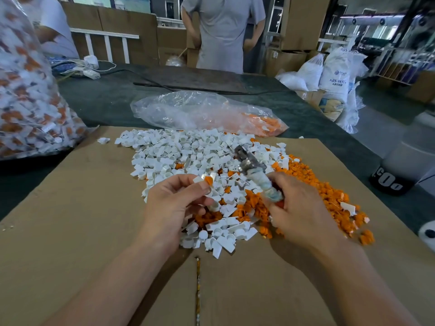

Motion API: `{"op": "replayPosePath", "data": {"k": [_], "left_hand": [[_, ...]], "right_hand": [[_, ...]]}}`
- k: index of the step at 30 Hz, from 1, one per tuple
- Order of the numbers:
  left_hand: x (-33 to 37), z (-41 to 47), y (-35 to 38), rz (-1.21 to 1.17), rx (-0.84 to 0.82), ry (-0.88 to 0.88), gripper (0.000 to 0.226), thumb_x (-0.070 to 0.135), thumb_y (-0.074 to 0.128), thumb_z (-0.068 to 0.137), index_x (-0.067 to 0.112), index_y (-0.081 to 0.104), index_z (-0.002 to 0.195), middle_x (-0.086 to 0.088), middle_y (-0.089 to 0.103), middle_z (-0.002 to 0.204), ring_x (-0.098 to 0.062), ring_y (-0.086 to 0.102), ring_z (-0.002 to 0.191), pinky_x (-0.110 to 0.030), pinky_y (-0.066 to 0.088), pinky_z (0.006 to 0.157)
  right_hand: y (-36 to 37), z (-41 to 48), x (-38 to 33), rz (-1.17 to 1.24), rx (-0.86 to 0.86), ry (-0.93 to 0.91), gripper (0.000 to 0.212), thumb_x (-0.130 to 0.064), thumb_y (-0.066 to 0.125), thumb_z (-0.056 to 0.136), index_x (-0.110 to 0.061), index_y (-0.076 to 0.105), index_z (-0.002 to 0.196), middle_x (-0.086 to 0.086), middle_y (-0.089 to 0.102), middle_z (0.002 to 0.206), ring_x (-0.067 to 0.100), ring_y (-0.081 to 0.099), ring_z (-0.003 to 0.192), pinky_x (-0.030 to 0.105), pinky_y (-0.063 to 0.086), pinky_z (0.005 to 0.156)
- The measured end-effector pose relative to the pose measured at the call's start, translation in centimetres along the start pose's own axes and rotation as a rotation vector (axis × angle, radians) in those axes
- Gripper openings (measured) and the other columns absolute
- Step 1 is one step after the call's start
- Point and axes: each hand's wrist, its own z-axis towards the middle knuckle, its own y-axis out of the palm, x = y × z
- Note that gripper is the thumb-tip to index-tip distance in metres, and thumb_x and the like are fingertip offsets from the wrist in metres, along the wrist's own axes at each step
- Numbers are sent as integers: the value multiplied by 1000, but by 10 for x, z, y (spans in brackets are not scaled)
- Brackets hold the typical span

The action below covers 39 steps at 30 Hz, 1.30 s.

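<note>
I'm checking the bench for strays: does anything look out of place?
One white part lies alone on the cardboard, left of the white pile. The tool in the right hand has a handle bound in ragged, dirty wrapping.

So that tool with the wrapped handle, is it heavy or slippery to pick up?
Probably top-heavy for its size: the tool has a metal head beyond the grip. Likely not slippery, since the right hand grips a handle wound in rough-looking wrapping. It seems stiff; it shows no bend.
</note>
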Motion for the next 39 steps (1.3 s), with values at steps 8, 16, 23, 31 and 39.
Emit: {"op": "replayPosePath", "data": {"k": [8,16,23,31,39], "left_hand": [[1,3,2,-35,14,97,24,20,71,58,8,60,75,2,65,60,-13,63,51,-17,44,43],[0,1,3,-62,0,163,5,21,70,57,19,66,59,0,64,57,-13,62,50,-17,44,43],[-1,3,4,-114,-6,171,20,21,70,54,9,61,67,-2,64,57,-12,60,47,-17,44,41],[0,6,6,-109,-12,175,3,15,67,57,18,67,55,-1,64,56,-11,57,47,-19,47,42],[1,7,6,-124,20,183,11,9,64,57,19,66,51,-3,61,53,-11,57,46,-20,49,44]], "right_hand": [[9,-4,-16,-4,-61,-87,32,-32,54,89,-24,46,120,-10,51,98,6,43,83,20,33,67],[14,-8,-23,26,-105,-96,35,-41,52,89,-27,42,119,-14,43,97,2,37,85,13,28,67],[13,-8,-23,53,-134,-109,36,-45,48,90,-30,39,122,-17,43,98,-2,37,85,8,30,71],[12,-5,-27,71,-172,-121,22,-46,47,90,-34,42,108,-20,44,89,-5,40,79,12,30,65],[11,-2,-33,109,-232,-88,13,-38,51,91,-33,39,91,-15,45,75,3,42,66,21,34,57]]}}
